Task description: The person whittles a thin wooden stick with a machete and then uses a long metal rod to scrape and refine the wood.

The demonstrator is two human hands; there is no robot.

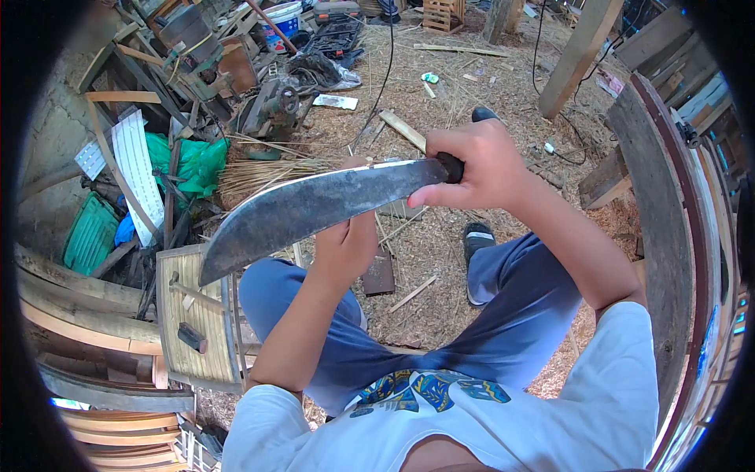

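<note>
A wide, dark machete (314, 206) with a curved blade and a pale edge lies across the view, its tip pointing to the lower left. My right hand (472, 161) is closed round its dark handle. Below and behind the blade is my left hand (346, 244), partly covered by it; its fingers are mostly hidden, so what they hold, if anything, cannot be made out. Thin split sticks (271, 169) lie on the ground behind the blade at the left.
A wooden board (177, 315) with a hammer-like tool (191, 337) is at my left. Green plastic (200, 165) and scrap lie beyond. A wooden post (578, 59) rises at the upper right, and a long plank (657, 228) stands at the right.
</note>
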